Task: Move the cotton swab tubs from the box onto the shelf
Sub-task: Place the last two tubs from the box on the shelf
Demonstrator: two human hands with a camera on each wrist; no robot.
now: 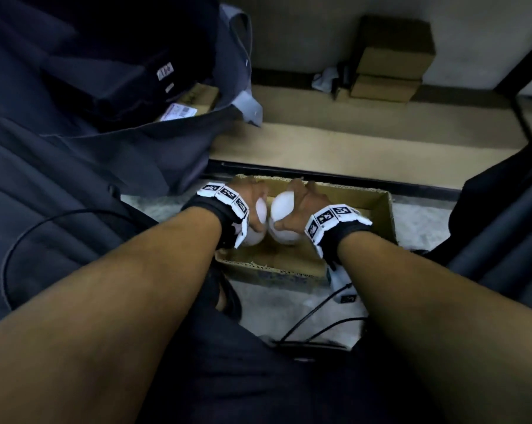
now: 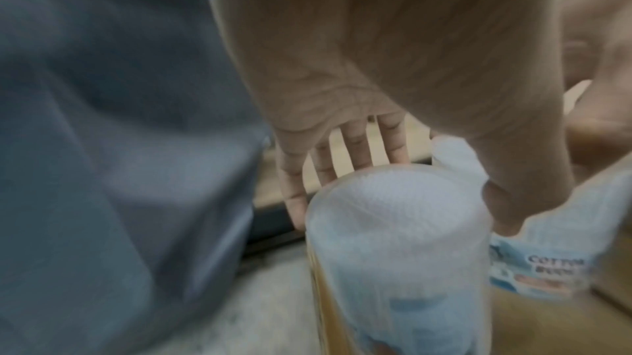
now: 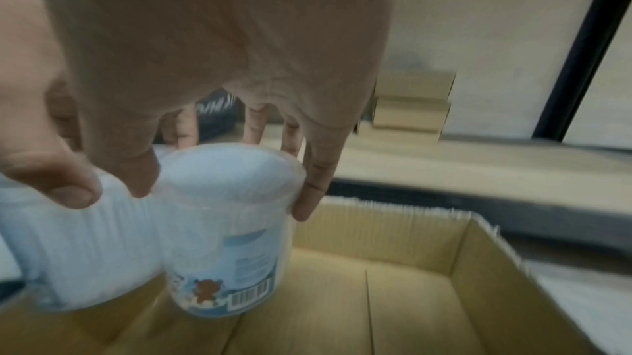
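Two clear cotton swab tubs packed with white swabs stand side by side in the left part of an open cardboard box (image 1: 381, 209) on the floor. My left hand (image 1: 255, 215) grips the left tub (image 1: 256, 235) by its top. In the left wrist view, the left hand (image 2: 393, 198) has its fingers behind this tub (image 2: 396, 239) and its thumb on the right side. My right hand (image 1: 289, 209) grips the right tub (image 1: 281, 206). The right wrist view shows the right hand (image 3: 205, 193) round the lid of this bear-labelled tub (image 3: 222, 225). The low wooden shelf (image 1: 350, 142) lies just beyond the box.
Dark clothing (image 1: 75, 133) hangs over the left. Small cardboard boxes (image 1: 390, 56) are stacked at the shelf's back right, beside a black post (image 1: 521, 71). Cables (image 1: 319, 316) cross the floor near my legs. The right part of the box floor (image 3: 427, 306) is bare.
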